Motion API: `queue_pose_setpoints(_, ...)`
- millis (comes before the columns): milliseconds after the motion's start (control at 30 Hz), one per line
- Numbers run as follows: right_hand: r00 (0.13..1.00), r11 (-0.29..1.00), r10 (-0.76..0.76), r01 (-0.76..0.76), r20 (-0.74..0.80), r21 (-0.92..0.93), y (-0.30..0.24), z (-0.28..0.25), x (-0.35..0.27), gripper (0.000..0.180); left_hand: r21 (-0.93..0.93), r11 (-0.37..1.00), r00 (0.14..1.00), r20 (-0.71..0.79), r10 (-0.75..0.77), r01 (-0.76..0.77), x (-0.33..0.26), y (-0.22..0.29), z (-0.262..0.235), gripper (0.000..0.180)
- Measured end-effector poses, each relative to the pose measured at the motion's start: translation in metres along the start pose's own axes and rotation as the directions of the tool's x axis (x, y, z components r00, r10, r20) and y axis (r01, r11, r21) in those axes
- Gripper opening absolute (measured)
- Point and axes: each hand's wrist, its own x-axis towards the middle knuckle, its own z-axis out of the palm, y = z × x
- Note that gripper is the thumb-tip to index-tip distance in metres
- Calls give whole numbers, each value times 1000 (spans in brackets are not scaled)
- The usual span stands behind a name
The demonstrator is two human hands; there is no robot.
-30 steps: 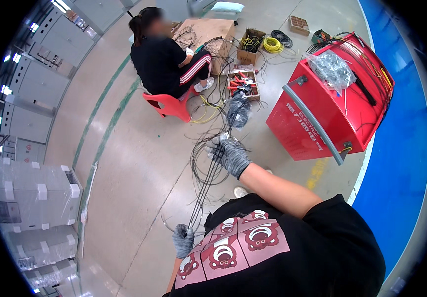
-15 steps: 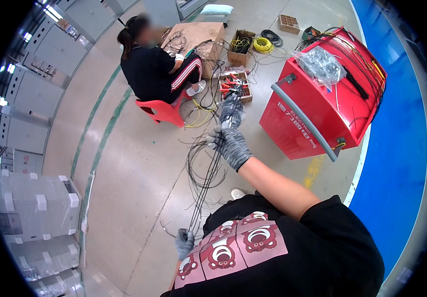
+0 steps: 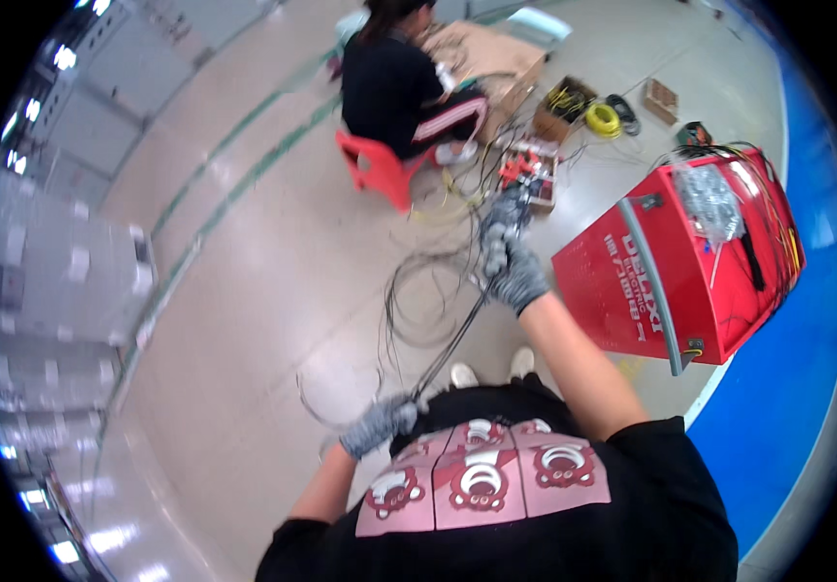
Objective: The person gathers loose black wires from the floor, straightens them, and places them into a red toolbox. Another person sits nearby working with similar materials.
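My right hand (image 3: 515, 274), in a grey knit glove, is closed around a bundle of long black cables (image 3: 457, 341) in front of me. A clear plastic bag (image 3: 508, 208) and the cables' far ends lie just beyond this hand. Nearer my body, my left hand (image 3: 382, 425), gloved alike, grips the other end of the bundle. The cables run fairly straight between the two hands. Loose dark cable loops (image 3: 401, 291) hang or lie beside the bundle, and blur hides which.
A red cabinet (image 3: 612, 281) with a grey handle (image 3: 653, 281) stands at the right, carrying cables and a plastic bag. A person (image 3: 389, 82) sits ahead on a red stool (image 3: 375, 170) by a cardboard-coloured table (image 3: 506, 58). Nearby are parts boxes and a yellow cable coil (image 3: 603, 120).
My view has turned, so the surroundings sit further right and mostly lower. My left hand has come up and right, with its forearm now showing. Both hands keep hold of the cables.
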Motion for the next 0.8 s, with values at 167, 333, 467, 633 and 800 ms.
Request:
queue_pose_setpoints(167, 966, 909, 65, -161, -251, -384, -1, -57, 10, 48, -145, 976, 925, -366, 100, -163, -6, 49, 16, 44)
queue_pose_setpoints(333, 920, 749, 155, -347, -360, -564, 15, -145, -19, 44, -299, 931, 895, -442, 58, -208, 32, 18, -11, 41)
queue_pose_setpoints(467, 857, 671, 223, -480, -464, -565, 13, -223, -36, 39, -339, 911, 805, -593, -12, -236, 75, -47, -65, 34)
queue_pose_setpoints(633, 771, 517, 221, -612, -597, -598, -6, -284, -40, 27, -364, 931, 610, -744, -273, -28, 49, -110, -151, 19)
queue_pose_setpoints(800, 751, 442, 171, -637, -637, -632, -26, -295, -21, 22, -19, 866, 156, -981, -112, 499, 7, -169, -273, 27)
